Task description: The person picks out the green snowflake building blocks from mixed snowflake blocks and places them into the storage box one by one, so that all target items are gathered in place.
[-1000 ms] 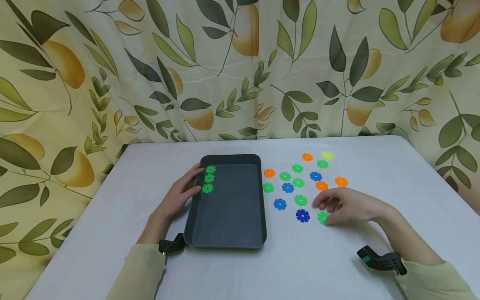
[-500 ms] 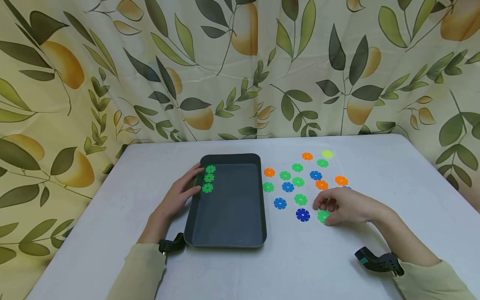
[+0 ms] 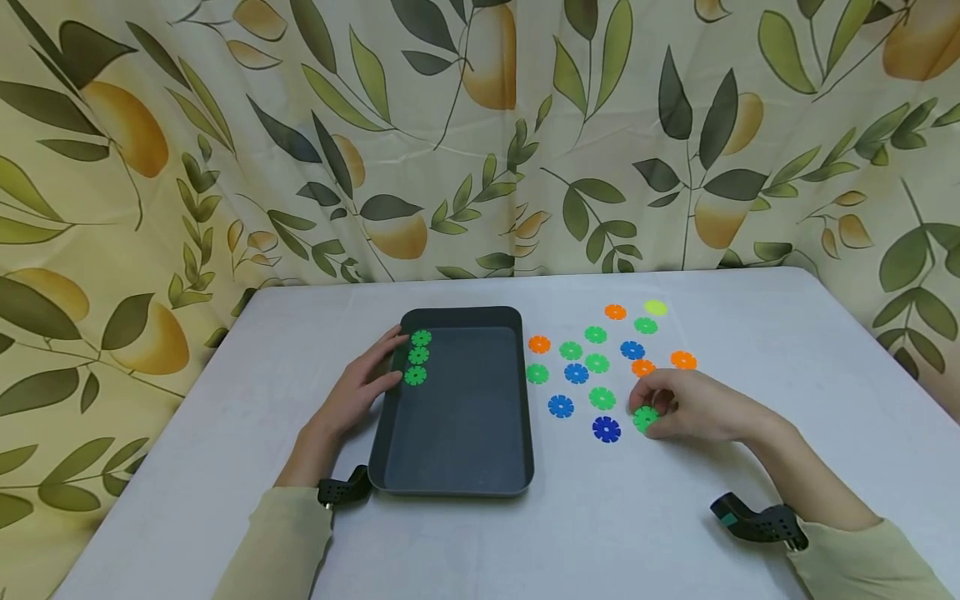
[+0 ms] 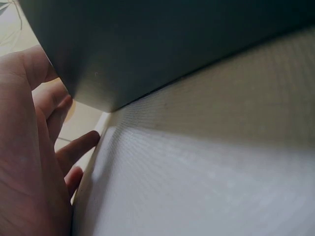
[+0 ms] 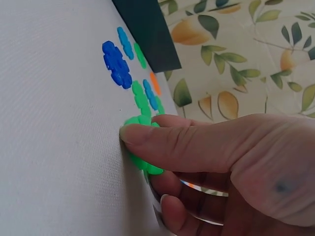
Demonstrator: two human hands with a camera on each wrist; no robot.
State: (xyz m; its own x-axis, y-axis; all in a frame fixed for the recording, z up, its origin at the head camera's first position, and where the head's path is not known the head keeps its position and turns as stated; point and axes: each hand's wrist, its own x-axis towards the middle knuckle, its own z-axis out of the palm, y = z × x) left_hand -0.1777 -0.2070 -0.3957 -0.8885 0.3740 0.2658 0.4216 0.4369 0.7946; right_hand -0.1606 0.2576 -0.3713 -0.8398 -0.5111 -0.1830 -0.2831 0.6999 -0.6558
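Observation:
Between thumb and fingertips my right hand [image 3: 701, 404] pinches a green notched disc [image 3: 645, 419], tilted up toward the head camera. In the right wrist view the thumb covers the middle of this disc [image 5: 154, 169]. My left hand [image 3: 351, 396] rests against the left side of a dark grey tray [image 3: 465, 425], fingers extended at its rim. The left wrist view shows that hand [image 4: 27, 147] with spread fingers beside the tray wall [image 4: 147, 44]. Three green discs [image 3: 417, 356] form a column inside the tray, along its left edge.
Right of the tray, several loose discs lie on the white tablecloth [image 3: 600, 525]: green [image 3: 602, 398], light blue [image 3: 560, 407], dark blue [image 3: 606, 429], orange [image 3: 683, 360] and yellow [image 3: 656, 308]. Behind the table hangs a leaf-and-fruit patterned curtain [image 3: 480, 208].
The right fingers have closed on the green disc, which has tilted up and shifted slightly away from the table's near side. The left hand and tray have stayed put.

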